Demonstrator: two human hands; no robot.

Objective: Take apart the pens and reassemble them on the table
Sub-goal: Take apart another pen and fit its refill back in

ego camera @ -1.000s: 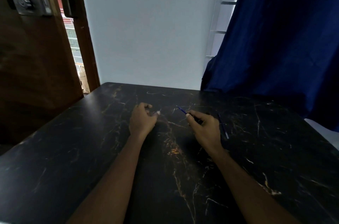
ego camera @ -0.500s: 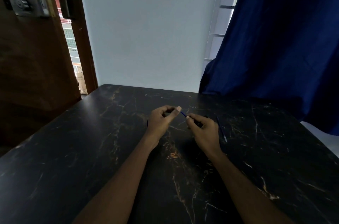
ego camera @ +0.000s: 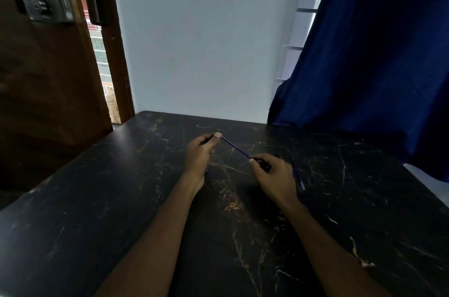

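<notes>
Refill (ego camera: 235, 148) runs straight between grips: left hand (ego camera: 199, 157) pinches its far end, right hand (ego camera: 275, 175) clasps its near end.

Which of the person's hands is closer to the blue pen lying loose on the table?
Right. The right hand sits just left of that pen; the left hand is farther left, past the right.

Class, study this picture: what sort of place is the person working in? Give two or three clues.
Probably a room in a home: a dark marbled table against a plain wall, a wooden door with a lock on the left, and a blue curtain over a window on the right.
</notes>
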